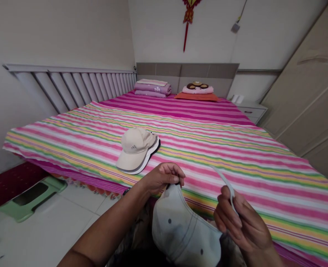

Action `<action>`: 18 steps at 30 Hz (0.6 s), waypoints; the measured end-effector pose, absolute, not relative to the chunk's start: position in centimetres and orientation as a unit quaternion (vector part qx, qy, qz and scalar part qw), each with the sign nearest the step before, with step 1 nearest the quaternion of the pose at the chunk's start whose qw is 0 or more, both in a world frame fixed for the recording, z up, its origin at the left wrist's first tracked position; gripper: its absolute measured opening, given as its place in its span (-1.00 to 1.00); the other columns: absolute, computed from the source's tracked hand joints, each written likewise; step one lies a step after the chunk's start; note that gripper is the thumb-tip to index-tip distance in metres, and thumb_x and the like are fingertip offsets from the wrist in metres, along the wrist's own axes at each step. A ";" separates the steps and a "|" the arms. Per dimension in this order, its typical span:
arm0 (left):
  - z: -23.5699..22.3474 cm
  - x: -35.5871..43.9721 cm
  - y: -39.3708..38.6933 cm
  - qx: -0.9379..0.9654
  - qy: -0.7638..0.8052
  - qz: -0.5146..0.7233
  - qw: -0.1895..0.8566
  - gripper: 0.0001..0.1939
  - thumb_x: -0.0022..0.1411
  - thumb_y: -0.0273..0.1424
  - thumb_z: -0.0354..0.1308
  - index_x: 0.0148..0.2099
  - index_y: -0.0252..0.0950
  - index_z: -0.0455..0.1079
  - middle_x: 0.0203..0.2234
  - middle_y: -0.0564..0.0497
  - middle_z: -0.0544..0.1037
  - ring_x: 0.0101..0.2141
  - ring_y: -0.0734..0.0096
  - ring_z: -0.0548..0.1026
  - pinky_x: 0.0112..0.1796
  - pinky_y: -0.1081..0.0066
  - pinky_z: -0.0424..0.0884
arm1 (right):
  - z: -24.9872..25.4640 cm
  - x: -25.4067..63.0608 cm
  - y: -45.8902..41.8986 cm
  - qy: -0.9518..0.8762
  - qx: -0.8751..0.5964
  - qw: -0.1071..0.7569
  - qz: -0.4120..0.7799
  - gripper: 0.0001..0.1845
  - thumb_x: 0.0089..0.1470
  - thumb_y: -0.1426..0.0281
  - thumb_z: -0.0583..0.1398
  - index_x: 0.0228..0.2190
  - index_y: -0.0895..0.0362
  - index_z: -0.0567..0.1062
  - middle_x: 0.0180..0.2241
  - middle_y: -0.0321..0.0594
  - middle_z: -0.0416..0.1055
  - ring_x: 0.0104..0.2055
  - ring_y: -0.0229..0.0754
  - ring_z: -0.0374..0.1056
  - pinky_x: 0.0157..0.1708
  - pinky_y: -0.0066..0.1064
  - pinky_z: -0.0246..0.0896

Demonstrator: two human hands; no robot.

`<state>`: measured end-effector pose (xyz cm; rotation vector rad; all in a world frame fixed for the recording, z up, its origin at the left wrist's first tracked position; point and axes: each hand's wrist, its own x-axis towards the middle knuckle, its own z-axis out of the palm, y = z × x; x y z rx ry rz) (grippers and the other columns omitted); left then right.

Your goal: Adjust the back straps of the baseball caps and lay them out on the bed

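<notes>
A light grey-blue baseball cap (184, 226) hangs in front of me, its back opening towards the bed. My left hand (168, 174) pinches a dark piece at one corner of that opening. At the other side my right hand (243, 218) holds the cap's pale strap (228, 181) between thumb and fingers, its free end pointing up to the left. The cap's brim is out of sight below. On the bed just beyond my left hand lies a stack of caps, topped by a beige cap (136, 144) with a small dark logo; white and dark edges show under it.
The bed bears a striped sheet (208, 141). Folded purple bedding (152, 89) and an orange pillow (197, 96) with a pink item lie by the headboard (191, 72). A green plastic stool (33, 198) stands at the floor's left. A white nightstand (251, 111) is at the back right.
</notes>
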<state>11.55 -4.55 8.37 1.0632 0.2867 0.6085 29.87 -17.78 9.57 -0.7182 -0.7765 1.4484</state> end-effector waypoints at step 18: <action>7.8 11.1 -6.8 0.813 0.191 0.328 0.441 -0.73 0.03 -0.37 0.16 -0.18 -0.35 0.41 -0.35 -0.11 0.52 -0.32 0.39 0.46 -0.26 0.41 0.35 | 10.7 30.0 -19.0 -0.350 -0.307 0.630 0.621 -0.84 0.05 0.19 0.09 -0.50 -0.07 0.32 -0.77 -0.50 -0.18 -0.79 -0.38 -0.21 -0.66 -0.41 0.01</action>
